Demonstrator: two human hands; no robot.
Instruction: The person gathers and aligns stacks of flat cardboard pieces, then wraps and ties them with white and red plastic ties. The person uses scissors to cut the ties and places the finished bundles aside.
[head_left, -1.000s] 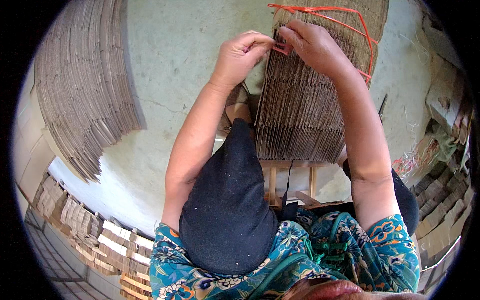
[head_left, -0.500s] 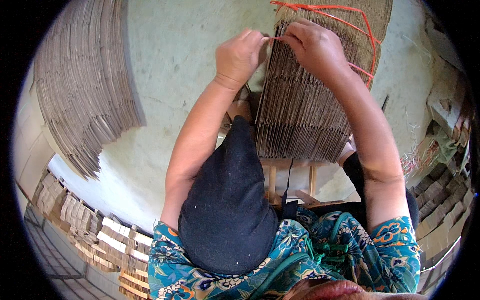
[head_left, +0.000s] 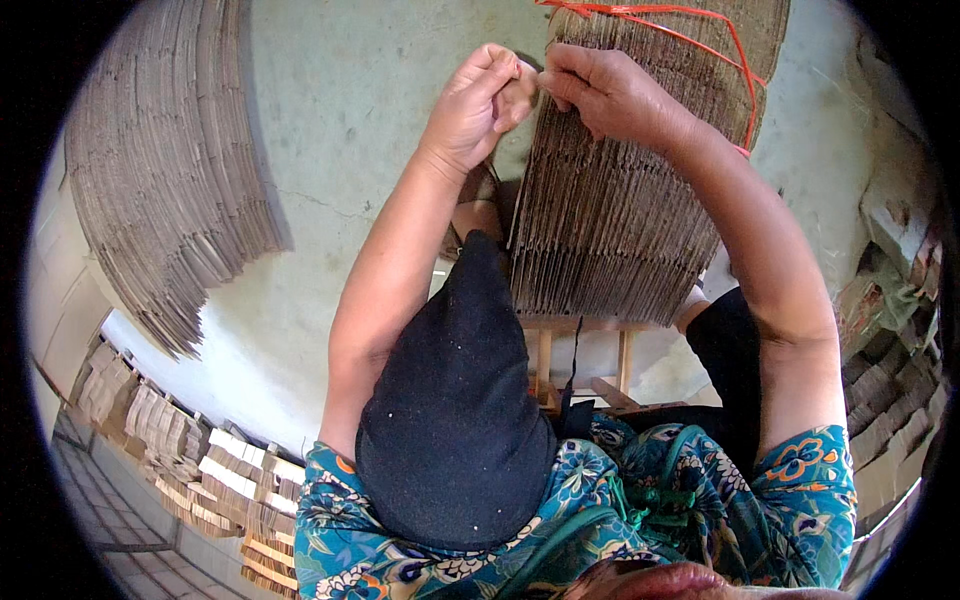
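Note:
A tall row of brown flattened cardboard pieces (head_left: 610, 210) stands on edge in front of me, its far part wrapped by red plastic twine (head_left: 737, 42). My left hand (head_left: 482, 108) is raised just left of the bundle's far left edge, fingers curled, with a speck of red twine showing at the thumb. Close beside it, my right hand (head_left: 612, 95) pinches thumb and fingers together over the bundle's top. Whatever lies in the right fingertips is too small to make out. The two hands' fingertips almost meet.
Another long stack of flattened cardboard (head_left: 170, 160) lies on the floor at the left. A wooden stand (head_left: 585, 355) shows beneath the bundle's near end. More cardboard piles (head_left: 240, 480) line the lower left, and wrapping scraps (head_left: 895, 225) lie along the right.
The short red length stretched between my hands no longer shows. My left hand has turned, its fingers curling inward; the right forearm has swung outward to the right.

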